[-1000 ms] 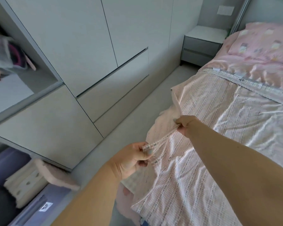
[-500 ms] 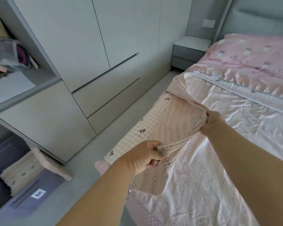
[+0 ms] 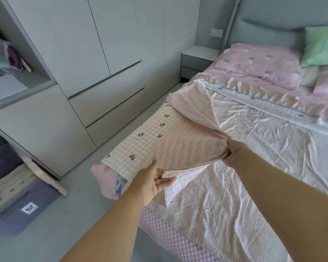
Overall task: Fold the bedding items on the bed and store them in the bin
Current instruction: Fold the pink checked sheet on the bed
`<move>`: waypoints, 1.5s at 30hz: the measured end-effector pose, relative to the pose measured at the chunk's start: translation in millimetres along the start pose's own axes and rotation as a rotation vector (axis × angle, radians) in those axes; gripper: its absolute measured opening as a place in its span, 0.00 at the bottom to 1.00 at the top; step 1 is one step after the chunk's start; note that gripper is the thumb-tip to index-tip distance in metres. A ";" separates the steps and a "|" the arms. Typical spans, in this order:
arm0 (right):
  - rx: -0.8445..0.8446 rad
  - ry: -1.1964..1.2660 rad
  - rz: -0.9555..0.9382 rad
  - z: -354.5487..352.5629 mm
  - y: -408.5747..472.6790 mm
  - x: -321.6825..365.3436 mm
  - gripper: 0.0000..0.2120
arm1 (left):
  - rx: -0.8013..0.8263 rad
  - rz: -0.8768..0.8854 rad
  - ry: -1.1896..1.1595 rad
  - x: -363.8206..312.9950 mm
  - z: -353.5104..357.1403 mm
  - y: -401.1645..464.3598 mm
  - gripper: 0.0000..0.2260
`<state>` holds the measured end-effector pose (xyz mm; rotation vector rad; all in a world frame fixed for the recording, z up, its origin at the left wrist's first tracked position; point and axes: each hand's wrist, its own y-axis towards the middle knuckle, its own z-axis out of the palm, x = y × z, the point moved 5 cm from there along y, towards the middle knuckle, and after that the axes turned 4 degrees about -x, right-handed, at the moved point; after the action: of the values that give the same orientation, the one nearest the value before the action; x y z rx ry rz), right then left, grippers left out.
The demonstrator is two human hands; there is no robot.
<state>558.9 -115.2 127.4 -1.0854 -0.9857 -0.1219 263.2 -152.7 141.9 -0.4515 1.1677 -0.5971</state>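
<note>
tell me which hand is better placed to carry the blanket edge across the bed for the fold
Probably the right hand. It already grips the bunched pink blanket over the mattress, nearer the far side. The left hand pinches the edge by the bedside, so it would have to reach across.

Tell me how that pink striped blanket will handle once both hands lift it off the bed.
The blanket looks floppy: it sags and folds between the left hand and the right hand. It is probably light, since pinches at its edge raise a wide flap. Its loose far end will likely drag across the bed, where it lies wrinkled.
</note>
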 end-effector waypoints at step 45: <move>0.007 -0.540 -0.136 -582.9 -11.4 47.4 0.12 | -0.040 -0.082 -0.088 442.1 347.2 -289.5 0.29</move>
<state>937.3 -560.8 107.9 -1.0656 -1.5439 0.0705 651.7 -651.1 121.0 -0.5567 1.0829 -0.6201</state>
